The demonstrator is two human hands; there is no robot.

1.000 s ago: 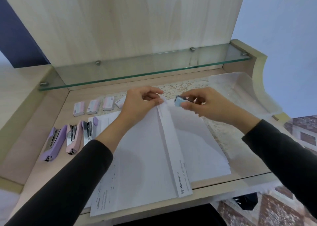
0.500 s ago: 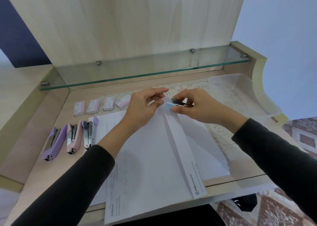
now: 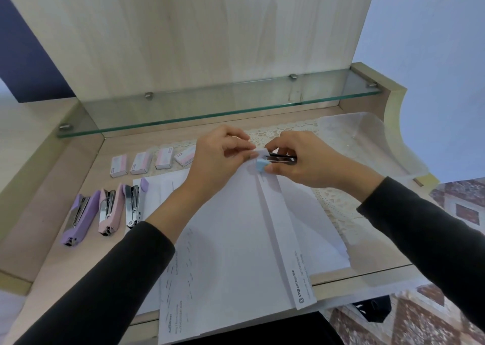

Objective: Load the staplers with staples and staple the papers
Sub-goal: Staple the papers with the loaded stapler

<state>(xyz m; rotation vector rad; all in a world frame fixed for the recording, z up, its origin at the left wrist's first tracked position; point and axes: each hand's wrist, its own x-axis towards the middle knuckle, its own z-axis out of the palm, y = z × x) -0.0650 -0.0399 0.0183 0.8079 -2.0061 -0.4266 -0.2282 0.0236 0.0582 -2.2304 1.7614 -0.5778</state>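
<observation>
Stapler, blue, sits at top edge of papers, gripped in R hand w/ fingers curled round it. L hand pinches same edge just beside it. Papers lie fanned on tabletop, overhanging near edge. 3 other staplers lie side by side at left; 4 staple boxes in a row behind them.

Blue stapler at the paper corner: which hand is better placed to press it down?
Right. The right hand grips the blue stapler at the top corner of the papers; the left hand only pinches them steady.
</observation>
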